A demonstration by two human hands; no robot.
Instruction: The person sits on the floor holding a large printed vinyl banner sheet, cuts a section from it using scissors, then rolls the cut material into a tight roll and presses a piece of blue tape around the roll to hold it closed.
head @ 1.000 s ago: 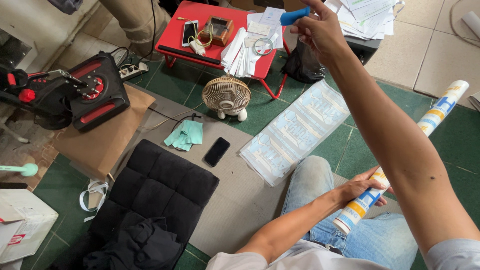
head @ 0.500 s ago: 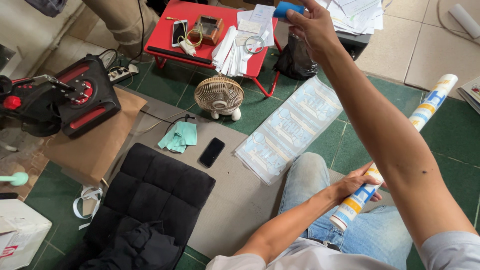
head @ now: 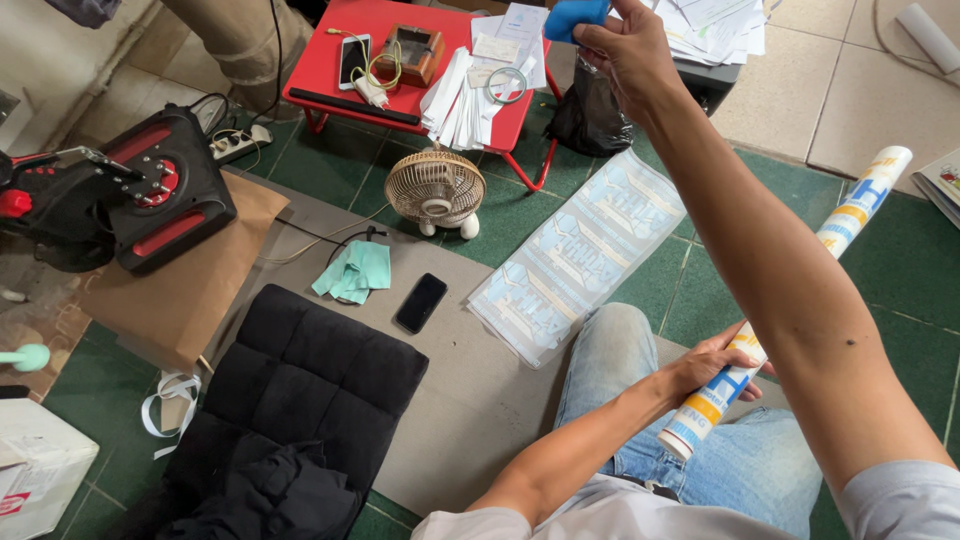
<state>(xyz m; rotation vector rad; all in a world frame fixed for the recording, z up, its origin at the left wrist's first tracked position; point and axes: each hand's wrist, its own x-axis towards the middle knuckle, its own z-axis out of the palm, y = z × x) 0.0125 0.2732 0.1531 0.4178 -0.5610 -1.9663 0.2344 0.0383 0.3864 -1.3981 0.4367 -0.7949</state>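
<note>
From my feed: right hand (head: 625,50) is raised out toward the top edge of the view, fingers curled shut around a blue rounded plastic object (head: 577,17); only part of the object shows, can't tell what it is. Left hand (head: 715,362) is down over the lap, wrapped around a rolled-up printed sheet in white, blue and orange (head: 790,300), near the roll's lower end. The roll tilts up and away to the right, upper end over the green tiled floor (head: 900,300).

I see the blue object held above the right edge of a low red folding table (head: 320,60). On that table: a stack of white paper slips (head: 455,100), a phone with a white cable (head: 354,60), a small brown box (head: 415,52). A black plastic bag (head: 590,115) sits just beside the table's right leg.

On the floor in front of the table: small beige desk fan (head: 436,188), long translucent printed film sheet (head: 580,255) lying flat, black phone (head: 421,302) and teal cloth (head: 355,270) on a grey mat (head: 470,400). Black quilted cushion (head: 300,380) at the mat's left edge. Black-and-red press machine (head: 150,190) on cardboard (head: 190,290), far left.
</note>
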